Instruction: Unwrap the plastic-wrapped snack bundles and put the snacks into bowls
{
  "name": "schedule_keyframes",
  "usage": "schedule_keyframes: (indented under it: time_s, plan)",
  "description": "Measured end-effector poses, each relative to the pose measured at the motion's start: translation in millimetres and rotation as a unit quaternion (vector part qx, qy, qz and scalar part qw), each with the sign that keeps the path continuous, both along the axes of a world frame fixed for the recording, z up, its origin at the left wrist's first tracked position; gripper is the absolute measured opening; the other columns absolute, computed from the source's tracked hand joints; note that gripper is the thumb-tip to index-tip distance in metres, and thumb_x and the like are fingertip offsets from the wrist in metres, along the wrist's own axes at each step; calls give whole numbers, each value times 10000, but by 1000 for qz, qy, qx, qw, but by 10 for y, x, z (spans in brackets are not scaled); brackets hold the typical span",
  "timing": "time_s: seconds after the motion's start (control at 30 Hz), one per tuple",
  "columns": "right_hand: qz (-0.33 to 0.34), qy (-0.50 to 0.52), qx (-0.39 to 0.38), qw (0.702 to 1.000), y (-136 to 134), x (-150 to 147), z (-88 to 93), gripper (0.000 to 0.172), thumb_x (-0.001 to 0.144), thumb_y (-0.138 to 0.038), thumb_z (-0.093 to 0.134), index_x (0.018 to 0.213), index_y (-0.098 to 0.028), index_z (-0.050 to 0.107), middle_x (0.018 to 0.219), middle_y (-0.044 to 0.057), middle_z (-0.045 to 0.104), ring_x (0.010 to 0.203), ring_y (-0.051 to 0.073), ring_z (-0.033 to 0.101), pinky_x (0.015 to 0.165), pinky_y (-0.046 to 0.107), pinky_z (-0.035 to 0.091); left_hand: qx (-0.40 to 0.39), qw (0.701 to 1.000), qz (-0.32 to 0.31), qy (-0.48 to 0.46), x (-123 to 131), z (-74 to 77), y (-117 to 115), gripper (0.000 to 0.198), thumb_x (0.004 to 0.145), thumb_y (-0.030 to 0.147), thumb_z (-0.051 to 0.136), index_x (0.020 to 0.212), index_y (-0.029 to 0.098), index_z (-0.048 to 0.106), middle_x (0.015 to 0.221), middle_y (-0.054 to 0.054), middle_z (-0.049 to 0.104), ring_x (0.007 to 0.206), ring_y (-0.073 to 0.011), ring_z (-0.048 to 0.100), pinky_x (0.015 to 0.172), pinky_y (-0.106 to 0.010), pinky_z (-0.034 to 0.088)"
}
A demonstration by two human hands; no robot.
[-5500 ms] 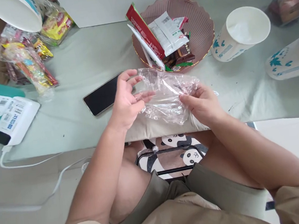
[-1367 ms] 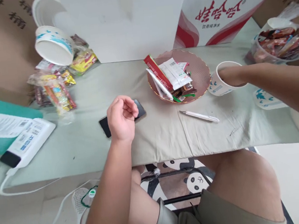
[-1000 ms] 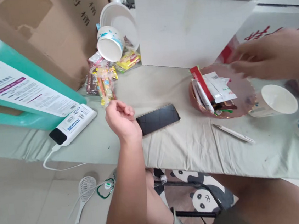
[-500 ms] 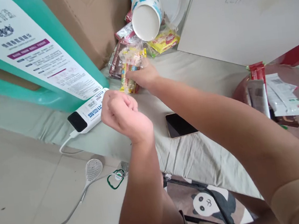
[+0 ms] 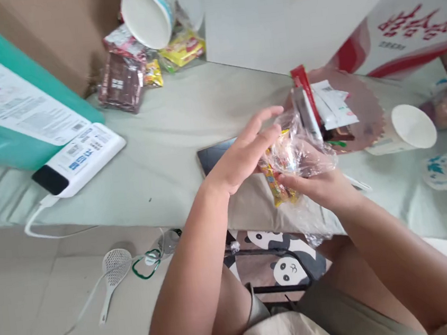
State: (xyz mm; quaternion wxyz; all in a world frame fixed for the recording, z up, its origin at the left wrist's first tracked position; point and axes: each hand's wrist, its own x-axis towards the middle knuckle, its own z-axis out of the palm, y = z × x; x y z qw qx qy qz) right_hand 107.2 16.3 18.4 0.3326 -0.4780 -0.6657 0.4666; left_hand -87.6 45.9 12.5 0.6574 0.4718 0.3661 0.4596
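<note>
My right hand (image 5: 321, 189) grips a clear plastic bag of colourful sweets (image 5: 287, 163) and holds it above the near edge of the cloth-covered table (image 5: 165, 141). With its fingers stretched out, my left hand (image 5: 246, 152) lies against the left side of the bag. Beneath that hand a dark phone (image 5: 214, 155) rests on the cloth. Just behind the bag stands a pink scalloped bowl (image 5: 365, 115) with a red packet, white sachets and dark bars in it.
At the left lie a white power bank (image 5: 79, 158) with a cable and a teal box (image 5: 10, 110). Snack packs (image 5: 122, 79) and a tipped paper cup (image 5: 145, 13) are at the back. Paper cups (image 5: 407, 129) stand at right. A white skimmer (image 5: 112, 272) lies on the floor.
My right hand reached to the snack pile at the back left, took the bag of sweets and brought it to the middle. My left hand uncurled and met the bag.
</note>
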Motion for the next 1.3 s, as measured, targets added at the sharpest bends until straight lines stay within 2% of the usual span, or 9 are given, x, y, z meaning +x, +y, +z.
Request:
schedule_keyframes:
  time_s: [0.1, 0.23, 0.3, 0.4, 0.47, 0.7, 0.87, 1.13, 1.3]
  plan:
    - [-39, 22, -11, 999, -208, 354, -199, 493, 870, -509, 763, 1283, -283, 618, 1287, 75, 702, 1167, 266, 691, 1011, 453, 594, -30, 993, -114, -29, 361, -64, -67, 315, 917, 342, 721, 1226, 284, 704, 845, -5, 689, 670, -149, 647, 586, -252, 553]
    - [-78, 121, -62, 988, -373, 815, -503, 512, 970, -628, 514, 1393, -341, 529, 1345, 66, 646, 1068, 235, 723, 879, 432, 645, -62, 997, -41, -31, 582, -193, -62, 264, 817, 332, 818, 1058, 248, 750, 889, -10, 716, 677, -141, 646, 569, -236, 543]
    - [-33, 91, -32, 995, -430, 1013, -587, 595, 922, -598, 595, 1455, -360, 479, 1447, 86, 575, 1223, 280, 677, 978, 497, 624, -74, 997, 15, -29, 600, -255, -35, 247, 813, 337, 818, 1035, 244, 763, 922, -17, 737, 694, -145, 668, 565, -231, 546]
    - [58, -11, 94, 994, -452, 1173, -602, 866, 790, -524, 800, 1544, -366, 405, 1647, 115, 356, 1550, 371, 379, 1215, 624, 440, -78, 994, 73, -2, 607, -325, -6, 222, 825, 333, 805, 1019, 229, 779, 931, -29, 752, 702, -146, 683, 552, -216, 536]
    - [82, -35, 144, 986, -424, 1167, -577, 946, 747, -559, 847, 1554, -376, 391, 1689, 107, 262, 1599, 395, 272, 1278, 659, 334, -65, 994, 87, 22, 650, -359, -12, 196, 840, 331, 798, 1003, 221, 790, 918, -31, 752, 700, -143, 678, 546, -212, 523]
    - [55, -1, 156, 986, -367, 880, -508, 365, 873, -606, 706, 1121, -339, 692, 1552, 67, 396, 1511, 368, 411, 1285, 593, 363, 31, 991, 91, 92, 899, -441, -135, 109, 881, 245, 735, 936, 215, 825, 1001, -34, 791, 937, -177, 731, 845, -272, 582]
    - [79, 17, 163, 983, -415, 855, -552, 291, 878, -502, 724, 1108, -324, 725, 1513, 83, 427, 1477, 353, 435, 1210, 572, 461, 94, 983, 77, 135, 877, -479, -105, 168, 931, 207, 664, 926, 222, 831, 1044, -40, 797, 1021, -194, 741, 956, -310, 578]
    - [7, 4, 233, 972, -383, 847, -647, 95, 922, -299, 679, 918, -242, 755, 1283, 110, 517, 1253, 262, 580, 924, 408, 620, 248, 947, 14, 204, 831, -631, -43, 266, 957, 178, 594, 1052, 258, 830, 1181, -53, 753, 1108, -191, 722, 947, -336, 615]
    - [-16, -10, 258, 966, -358, 842, -653, 90, 919, -310, 673, 871, -236, 691, 1220, 91, 540, 1172, 231, 607, 845, 369, 602, 296, 936, -21, 190, 759, -669, -79, 279, 997, 392, 617, 1176, 295, 808, 1321, -96, 673, 1202, -244, 700, 950, -384, 639]
